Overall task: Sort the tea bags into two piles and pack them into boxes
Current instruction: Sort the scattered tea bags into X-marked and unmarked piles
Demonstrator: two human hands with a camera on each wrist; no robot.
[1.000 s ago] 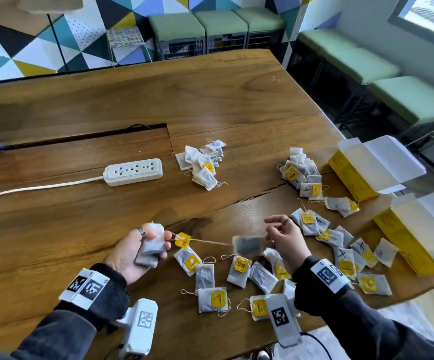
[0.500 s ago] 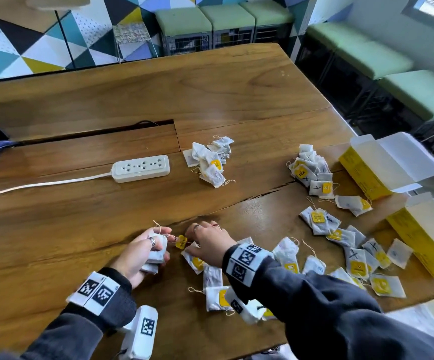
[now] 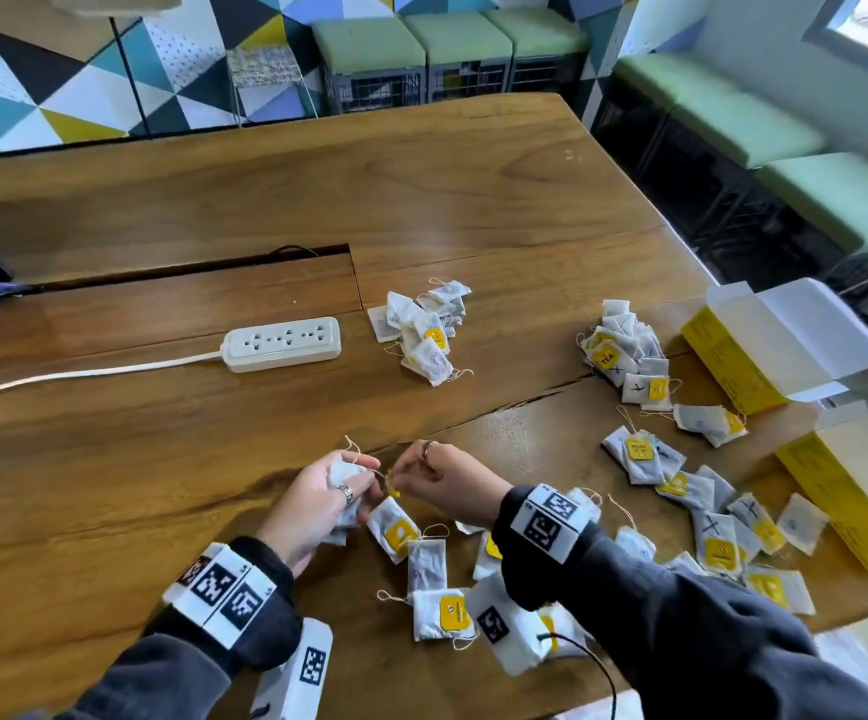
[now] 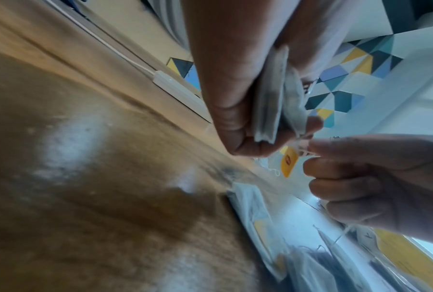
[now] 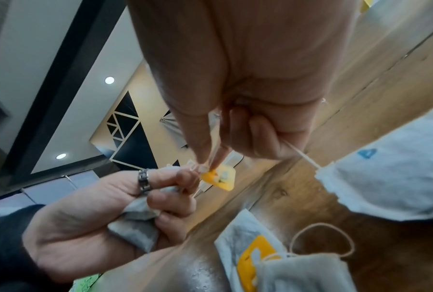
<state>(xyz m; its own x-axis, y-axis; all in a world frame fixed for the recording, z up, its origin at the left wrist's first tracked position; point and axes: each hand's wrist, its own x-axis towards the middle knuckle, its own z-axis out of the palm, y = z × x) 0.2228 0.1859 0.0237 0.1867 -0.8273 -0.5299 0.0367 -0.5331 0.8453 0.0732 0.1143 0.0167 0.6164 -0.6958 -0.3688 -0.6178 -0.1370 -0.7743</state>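
A white power strip point(image 3: 282, 344) lies on the wooden table point(image 3: 317, 189).

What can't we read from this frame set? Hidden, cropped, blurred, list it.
- Bags in the left hand: head view, fingers cover them; count and marks unreadable.
- Yellow tag pinched by the right hand: print too small, blurred in both wrist views.
- Tea bags under the right forearm: head view, sleeve hides them.
- Near yellow box: head view, cropped by the right edge; contents unseen.
- Table: left wrist view, blurred.
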